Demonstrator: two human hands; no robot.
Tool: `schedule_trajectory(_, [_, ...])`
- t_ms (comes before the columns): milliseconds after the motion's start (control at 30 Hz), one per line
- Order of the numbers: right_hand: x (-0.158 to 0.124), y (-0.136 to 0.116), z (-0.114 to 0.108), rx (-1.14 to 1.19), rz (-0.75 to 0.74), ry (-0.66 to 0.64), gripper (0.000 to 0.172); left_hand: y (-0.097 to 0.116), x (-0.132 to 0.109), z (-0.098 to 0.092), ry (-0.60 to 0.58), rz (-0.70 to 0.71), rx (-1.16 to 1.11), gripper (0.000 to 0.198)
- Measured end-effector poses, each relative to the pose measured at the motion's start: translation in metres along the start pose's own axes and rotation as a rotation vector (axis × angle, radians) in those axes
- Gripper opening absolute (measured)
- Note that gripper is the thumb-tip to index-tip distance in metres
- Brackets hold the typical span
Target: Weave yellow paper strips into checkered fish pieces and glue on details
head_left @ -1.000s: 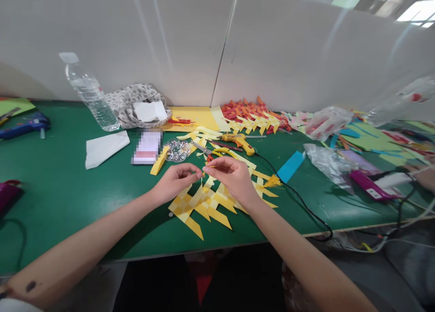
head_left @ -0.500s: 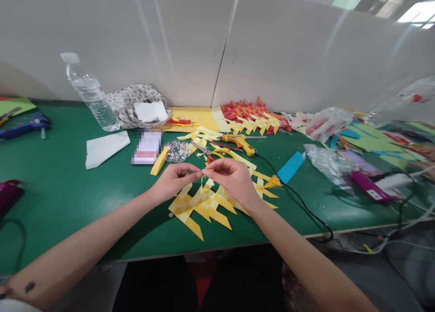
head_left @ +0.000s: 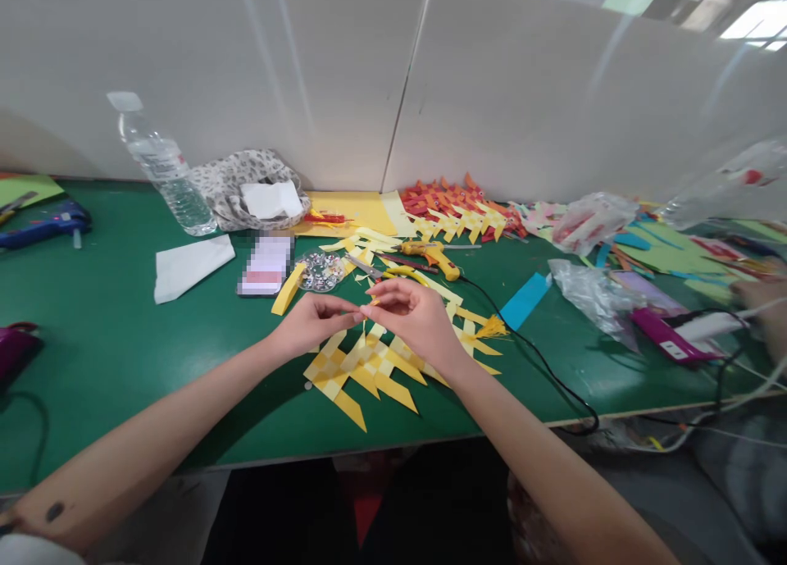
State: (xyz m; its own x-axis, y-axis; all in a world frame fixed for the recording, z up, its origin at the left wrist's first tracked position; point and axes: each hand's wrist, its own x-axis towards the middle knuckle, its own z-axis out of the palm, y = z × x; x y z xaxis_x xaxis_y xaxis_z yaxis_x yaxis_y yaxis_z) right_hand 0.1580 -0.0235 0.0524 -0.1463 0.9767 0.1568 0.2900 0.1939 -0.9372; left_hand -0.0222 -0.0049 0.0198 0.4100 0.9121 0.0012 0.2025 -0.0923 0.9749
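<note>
My left hand (head_left: 316, 323) and my right hand (head_left: 411, 315) meet at the fingertips, thumbs and forefingers pinched together. Between them is a thin yellow cord (head_left: 375, 303), only a short piece of which shows. Just below lie woven yellow paper fish (head_left: 332, 368) with pointed fins, partly covered by my right hand. A yellow tassel (head_left: 492, 327) sticks out at their right end. Behind my fingers rest scissors (head_left: 406, 276) with yellow handles and a yellow glue gun (head_left: 439, 257). Left of these is a clear tray of googly eyes (head_left: 320, 271).
A phone (head_left: 267, 266), a white tissue (head_left: 193, 266) and a water bottle (head_left: 163, 167) stand or lie to the left. Red woven paper fish (head_left: 446, 196) are heaped at the back. Rightward are a blue paper strip (head_left: 525, 301), a black cable (head_left: 553, 372) and plastic bags (head_left: 593, 298).
My right fingers have shifted slightly over the pinched cord, and its small yellow loop shows less. At the far right edge, another person's blurred hand has come further into view.
</note>
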Motion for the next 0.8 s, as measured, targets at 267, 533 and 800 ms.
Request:
schedule_trajectory(267, [0.0008,-0.0022,-0.0012,0.0,0.006,-0.032,0.023,0.0013,0.0013,0.0008,-0.015,-0.067,-0.049,0.03])
schedule_trajectory(533, [0.0016,-0.0016,-0.0023,-0.016,0.006,-0.032,0.023,0.0036,-0.0002,-0.0001,-0.043,-0.085,-0.034,0.029])
schedule_trajectory(800, [0.0002,-0.0018,0.0003,-0.017,0.029,-0.046,0.024,-0.003,0.0005,0.0031,-0.019,-0.067,-0.066,0.022])
